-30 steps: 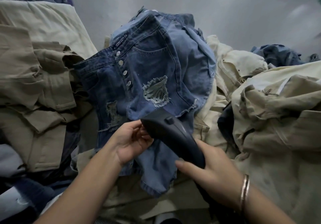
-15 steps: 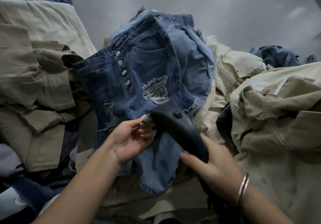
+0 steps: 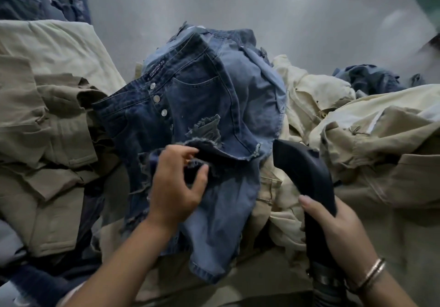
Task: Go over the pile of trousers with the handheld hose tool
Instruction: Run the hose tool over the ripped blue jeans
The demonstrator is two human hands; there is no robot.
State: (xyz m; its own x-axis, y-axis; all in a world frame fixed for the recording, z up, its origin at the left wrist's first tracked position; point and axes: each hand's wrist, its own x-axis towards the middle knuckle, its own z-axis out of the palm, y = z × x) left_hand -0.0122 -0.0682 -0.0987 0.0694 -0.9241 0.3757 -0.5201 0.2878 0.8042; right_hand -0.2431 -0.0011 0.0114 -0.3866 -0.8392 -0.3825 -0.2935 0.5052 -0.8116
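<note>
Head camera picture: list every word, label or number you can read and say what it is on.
Label inside the waistband of the dark jeans: a line of pale capital letters, too small and blurred to read for sure.
Metal buttons on the jeans: no lettering to be made out.
Black hose tool, bracelet: no text seen.

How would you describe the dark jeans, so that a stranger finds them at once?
In the middle of the pile, between the khaki trousers and the cream trousers, lie the dark blue jeans. Only they have a row of silver buttons and a frayed tear.
</note>
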